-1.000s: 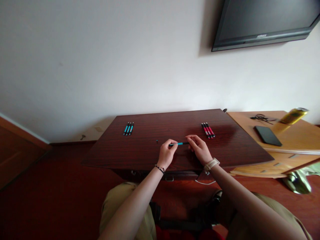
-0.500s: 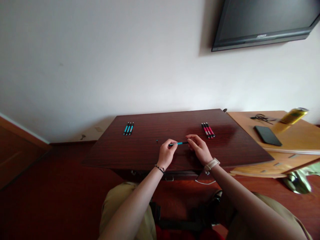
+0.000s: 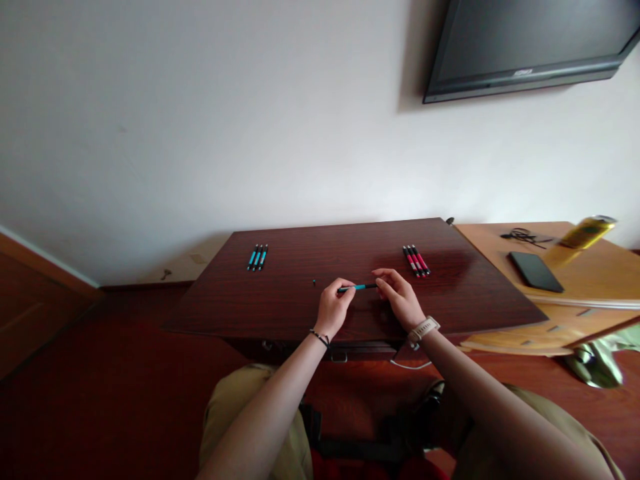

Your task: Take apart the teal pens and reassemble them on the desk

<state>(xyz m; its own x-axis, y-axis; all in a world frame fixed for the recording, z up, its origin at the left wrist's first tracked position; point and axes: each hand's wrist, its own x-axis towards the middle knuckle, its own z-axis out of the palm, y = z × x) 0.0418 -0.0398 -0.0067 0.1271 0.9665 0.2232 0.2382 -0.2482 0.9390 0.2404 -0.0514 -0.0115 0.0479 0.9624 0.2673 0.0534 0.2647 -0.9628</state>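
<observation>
A blue and black pen (image 3: 360,287) lies level between my two hands, just above the dark table. My left hand (image 3: 334,308) is closed on its left part. The thumb and a finger of my right hand (image 3: 399,297) pinch its black right end. To the left of my left hand, a tiny dark piece (image 3: 314,283) rests on the tabletop; its kind is too small to tell. Several blue and black pens (image 3: 257,257) lie side by side at the left. At the right, several pink and black pens (image 3: 416,261) lie in a similar row.
The dark wooden table (image 3: 320,247) stands against a white wall. A lighter wooden cabinet (image 3: 600,277) adjoins it on the right, bearing a black phone-like slab (image 3: 536,271), a dark cable (image 3: 525,236) and a yellow can (image 3: 589,232). A television (image 3: 530,47) hangs above.
</observation>
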